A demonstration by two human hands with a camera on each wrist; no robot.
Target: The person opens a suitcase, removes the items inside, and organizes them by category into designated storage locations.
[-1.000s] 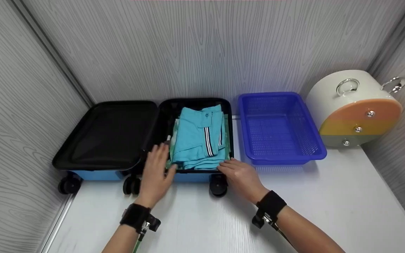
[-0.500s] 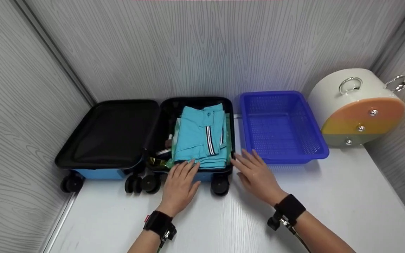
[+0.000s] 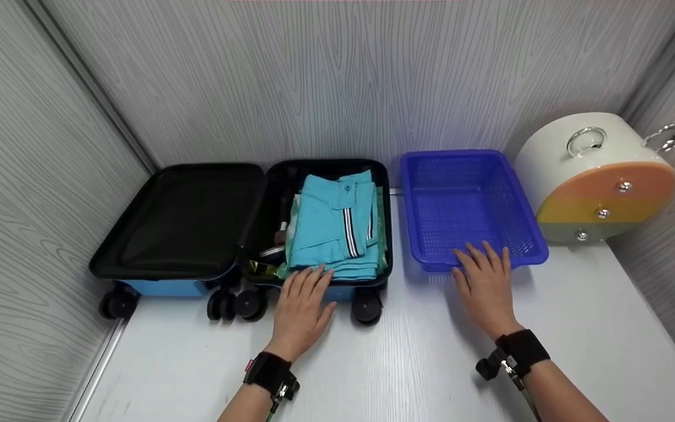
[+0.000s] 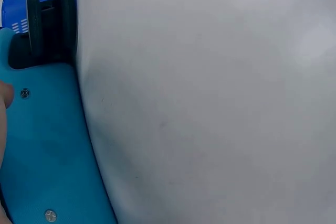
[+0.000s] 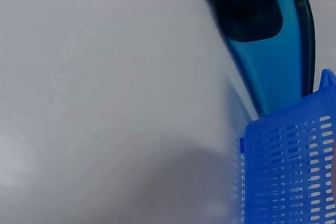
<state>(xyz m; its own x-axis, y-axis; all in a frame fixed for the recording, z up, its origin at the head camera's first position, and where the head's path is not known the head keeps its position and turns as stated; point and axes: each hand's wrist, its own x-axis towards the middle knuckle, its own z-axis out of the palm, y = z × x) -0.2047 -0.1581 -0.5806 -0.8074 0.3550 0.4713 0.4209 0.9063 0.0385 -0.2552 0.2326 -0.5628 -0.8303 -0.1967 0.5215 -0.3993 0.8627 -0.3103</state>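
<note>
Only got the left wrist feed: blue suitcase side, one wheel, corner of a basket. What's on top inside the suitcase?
Observer: Folded turquoise clothes lie on top in the suitcase, with a dark-and-white stripe showing.
Operator: Where does the left grip reach? It's cut off at my frame's edge.
Observer: To the suitcase's near rim, by the lower edge of the clothes.
Operator: Anything past the basket?
Observer: Yes, a rounded white drawer box to its right, with three knobs on its striped front.

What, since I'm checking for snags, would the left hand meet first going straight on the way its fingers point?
Probably the folded turquoise shorts, just ahead of the left hand; depth is unclear; they may be touching.
</note>
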